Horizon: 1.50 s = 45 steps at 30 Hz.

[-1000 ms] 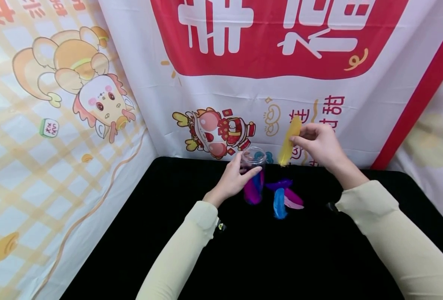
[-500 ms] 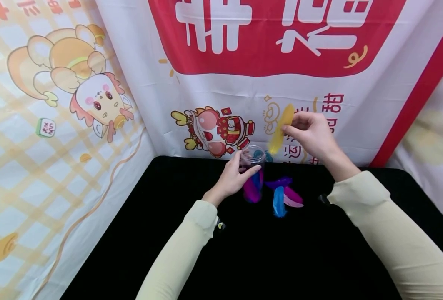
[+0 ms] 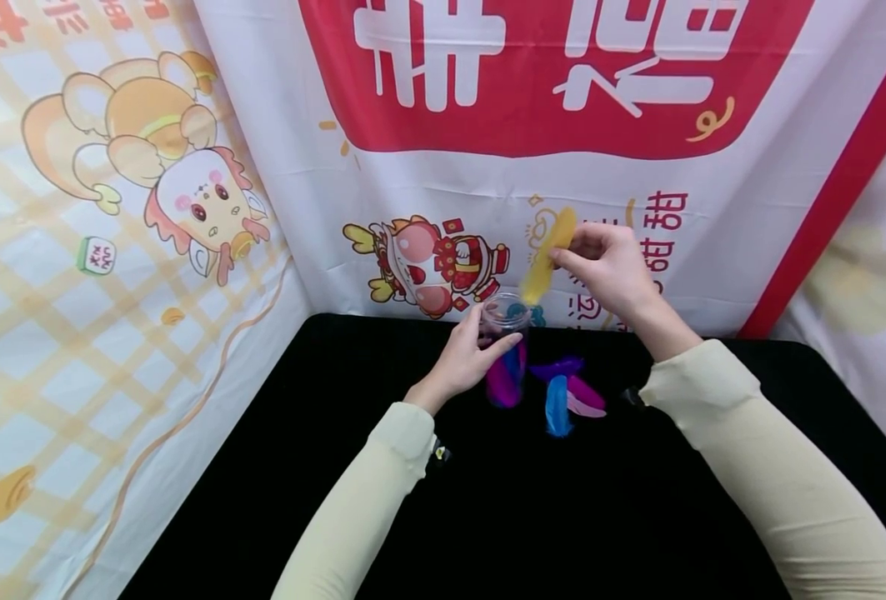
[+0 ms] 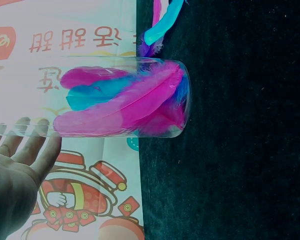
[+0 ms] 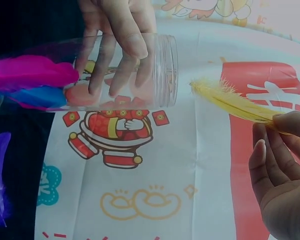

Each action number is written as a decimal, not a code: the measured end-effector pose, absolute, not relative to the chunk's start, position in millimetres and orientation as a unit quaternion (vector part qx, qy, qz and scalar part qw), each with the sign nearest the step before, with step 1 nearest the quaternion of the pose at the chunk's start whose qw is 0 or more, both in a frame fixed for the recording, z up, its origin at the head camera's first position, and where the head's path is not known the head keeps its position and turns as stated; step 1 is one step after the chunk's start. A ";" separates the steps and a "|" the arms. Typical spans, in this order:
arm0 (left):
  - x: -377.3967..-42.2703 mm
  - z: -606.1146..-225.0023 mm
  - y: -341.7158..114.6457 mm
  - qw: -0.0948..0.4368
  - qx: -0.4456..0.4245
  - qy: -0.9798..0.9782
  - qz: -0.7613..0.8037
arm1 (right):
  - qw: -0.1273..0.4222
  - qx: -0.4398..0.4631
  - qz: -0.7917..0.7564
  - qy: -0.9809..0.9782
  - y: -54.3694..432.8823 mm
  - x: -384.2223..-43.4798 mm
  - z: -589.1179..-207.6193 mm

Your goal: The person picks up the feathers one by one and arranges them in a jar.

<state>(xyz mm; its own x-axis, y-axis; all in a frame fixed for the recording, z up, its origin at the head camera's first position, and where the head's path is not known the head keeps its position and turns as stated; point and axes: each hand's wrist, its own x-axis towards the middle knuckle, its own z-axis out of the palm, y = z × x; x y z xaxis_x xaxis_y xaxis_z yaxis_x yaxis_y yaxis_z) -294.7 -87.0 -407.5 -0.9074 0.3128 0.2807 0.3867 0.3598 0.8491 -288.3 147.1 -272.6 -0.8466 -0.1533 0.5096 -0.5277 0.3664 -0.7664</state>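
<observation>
A clear, open-topped jar (image 3: 507,367) stands upright on the black tabletop, with magenta and blue feathers (image 4: 120,102) inside its lower part. My left hand (image 3: 467,354) grips it near the top, thumb on one side and fingers behind. Between thumb and fingertips, my right hand (image 3: 611,265) pinches a yellow feather (image 3: 548,257). The feather slants, its lower tip just above and right of the jar's mouth; in the right wrist view a small gap separates that tip from the rim (image 5: 170,72).
Beside the jar, to its right, lie several loose feathers: a blue feather (image 3: 558,407), a purple feather (image 3: 560,367) and pink ones (image 3: 587,398). A printed white cloth (image 3: 412,183) hangs behind the table (image 3: 488,517), and another patterned cloth (image 3: 112,333) hangs at left.
My right hand has moved left and slightly up with the yellow feather, bringing it close to the jar's mouth. The left hand and jar have stayed in place.
</observation>
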 end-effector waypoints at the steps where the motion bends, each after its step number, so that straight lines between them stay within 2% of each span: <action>1: -294.7 -407.6 -87.0 0.034 -0.212 -0.823 -0.525 | 0.180 0.211 0.520 -0.808 146.5 -289.0 -273.0; 11: -294.9 -407.2 -88.0 0.037 -0.211 -0.825 -0.522 | 0.179 0.219 0.505 -0.815 133.7 -294.3 -279.3; 45: -293.9 -407.3 -87.0 0.039 -0.212 -0.827 -0.518 | 0.111 0.250 0.474 -0.837 124.2 -296.5 -303.3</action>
